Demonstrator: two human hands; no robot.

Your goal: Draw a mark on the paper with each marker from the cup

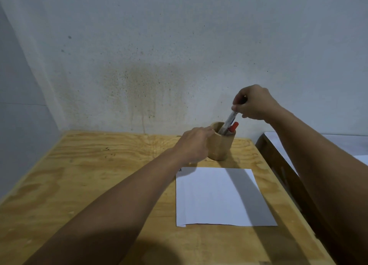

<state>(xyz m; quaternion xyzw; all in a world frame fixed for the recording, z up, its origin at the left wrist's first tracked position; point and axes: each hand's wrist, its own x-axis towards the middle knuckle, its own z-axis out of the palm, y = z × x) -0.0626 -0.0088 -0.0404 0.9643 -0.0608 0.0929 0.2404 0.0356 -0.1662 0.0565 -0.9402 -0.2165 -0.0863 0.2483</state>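
Observation:
A wooden cup (pixel 220 146) stands at the back of the plywood table, just beyond a white sheet of paper (pixel 217 197). My left hand (pixel 196 143) wraps the cup's left side. My right hand (pixel 253 102) is above the cup, fingers pinched on the top of a white-barrelled marker (pixel 229 121) whose lower end is still inside the cup. A red-capped marker (pixel 233 127) leans in the cup beside it. A small dark print shows at the paper's top left corner.
The plywood table (pixel 89 175) butts against a stained white wall (pixel 159 55). A dark wooden frame with a white surface (pixel 278 155) stands off the table's right edge. My arms cast shadows across the paper and table.

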